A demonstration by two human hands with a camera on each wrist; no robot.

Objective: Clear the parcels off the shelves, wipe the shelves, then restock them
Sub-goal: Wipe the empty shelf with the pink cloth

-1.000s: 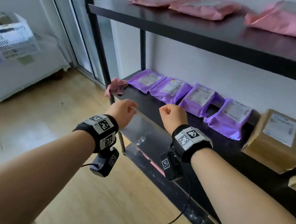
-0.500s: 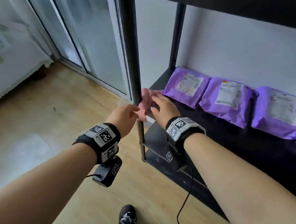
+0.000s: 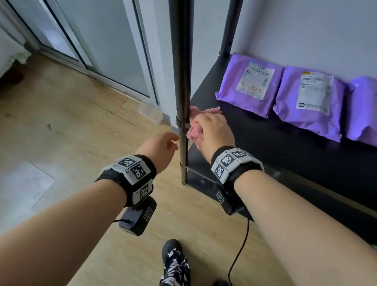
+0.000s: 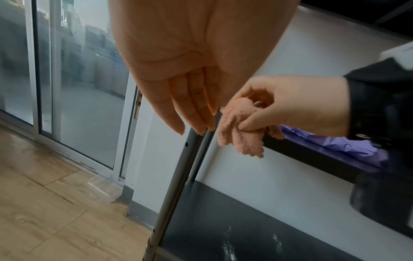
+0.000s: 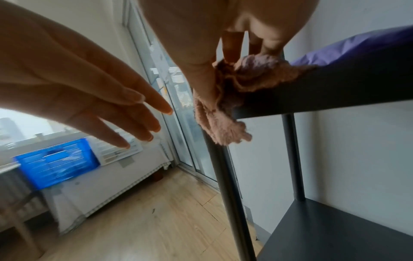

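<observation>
The right hand [image 3: 214, 131] pinches a crumpled pink cloth [image 3: 195, 129] between thumb and fingers at the shelf's [image 3: 274, 151] front corner, right beside the black post [image 3: 180, 73]; part of the cloth hangs over the shelf edge. The left hand [image 3: 159, 148] holds nothing, its fingers [image 4: 190, 113] straight and together, tips just beside the post on the side away from the cloth. Three purple parcels [image 3: 248, 86] lie in a row along the back of the shelf, well behind the cloth

No legible text on parcel labels [image 3: 255, 82]
</observation>
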